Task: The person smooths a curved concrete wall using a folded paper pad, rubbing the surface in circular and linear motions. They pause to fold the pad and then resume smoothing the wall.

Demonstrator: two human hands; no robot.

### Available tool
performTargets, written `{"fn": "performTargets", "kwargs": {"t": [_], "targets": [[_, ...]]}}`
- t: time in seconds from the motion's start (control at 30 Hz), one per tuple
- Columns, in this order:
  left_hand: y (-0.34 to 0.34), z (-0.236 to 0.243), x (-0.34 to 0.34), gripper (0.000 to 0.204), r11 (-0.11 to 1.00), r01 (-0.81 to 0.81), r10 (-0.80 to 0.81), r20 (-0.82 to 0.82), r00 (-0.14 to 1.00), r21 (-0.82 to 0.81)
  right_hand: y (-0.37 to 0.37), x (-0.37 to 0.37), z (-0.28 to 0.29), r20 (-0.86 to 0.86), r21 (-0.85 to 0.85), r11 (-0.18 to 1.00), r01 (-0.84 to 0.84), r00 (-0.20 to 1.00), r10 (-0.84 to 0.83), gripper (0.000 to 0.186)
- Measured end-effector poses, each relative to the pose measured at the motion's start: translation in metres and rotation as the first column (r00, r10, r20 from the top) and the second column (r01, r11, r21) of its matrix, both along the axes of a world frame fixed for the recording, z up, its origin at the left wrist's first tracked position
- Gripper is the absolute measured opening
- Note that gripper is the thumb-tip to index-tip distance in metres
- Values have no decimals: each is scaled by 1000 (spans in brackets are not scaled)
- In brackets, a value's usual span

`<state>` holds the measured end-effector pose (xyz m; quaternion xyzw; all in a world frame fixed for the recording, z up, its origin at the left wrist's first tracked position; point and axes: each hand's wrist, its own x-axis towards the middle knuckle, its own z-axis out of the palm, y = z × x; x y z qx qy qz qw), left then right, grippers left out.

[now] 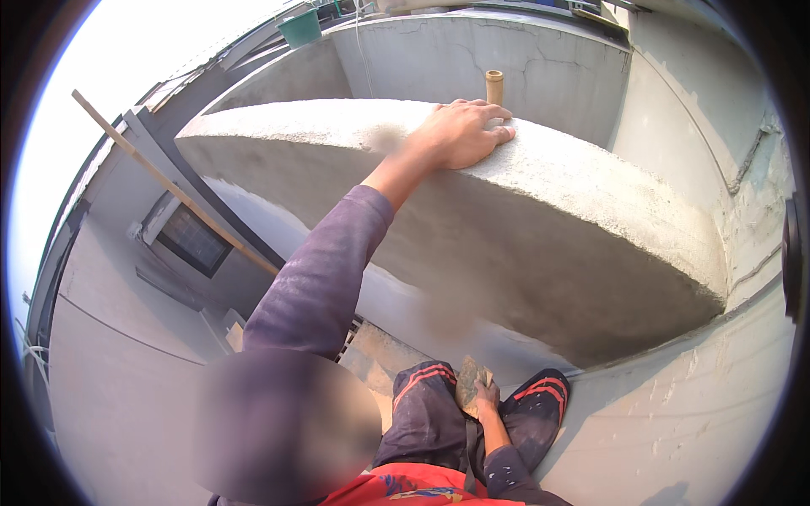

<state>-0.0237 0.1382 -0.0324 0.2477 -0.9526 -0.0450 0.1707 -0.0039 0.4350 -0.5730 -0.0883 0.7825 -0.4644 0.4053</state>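
Note:
My left hand (469,135) rests palm down on the rough, pale top of a cement-plastered wall (337,125), its fingers spread over the far edge. Low in front of my body, my right hand (487,398) grips a flat, blocky piece caked in brownish mortar (470,384); its exact kind cannot be made out. That piece is beside my dark trouser leg (426,405) with red stripes. The wall's near face looks damp and darker grey than its top.
A short bamboo stub (494,87) rises behind the wall, and a long bamboo pole (173,181) slants at the left. Beyond are a green bucket (300,30) and a cracked grey wall (481,55). To the right stands another grey wall (675,405). Boards (371,350) lie below.

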Motion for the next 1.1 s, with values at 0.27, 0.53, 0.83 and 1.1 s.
{"fn": "performTargets", "kwargs": {"t": [0.27,0.53,0.83,1.1], "targets": [[0,4,1,53,1000,-27,27,-11,1000,-5,-6,9,41,-100,-6,964,-265,960,263,46],[-4,0,-2,61,998,-53,53,8,999,-19,-2,11,34,-153,60,944,-323,932,328,45],[4,5,-4,66,996,-70,71,-26,997,54,1,12,44,-155,53,954,-296,941,301,45],[-3,-1,-3,62,997,-76,77,-27,997,29,3,16,52,-162,116,942,-316,929,332,48]]}}
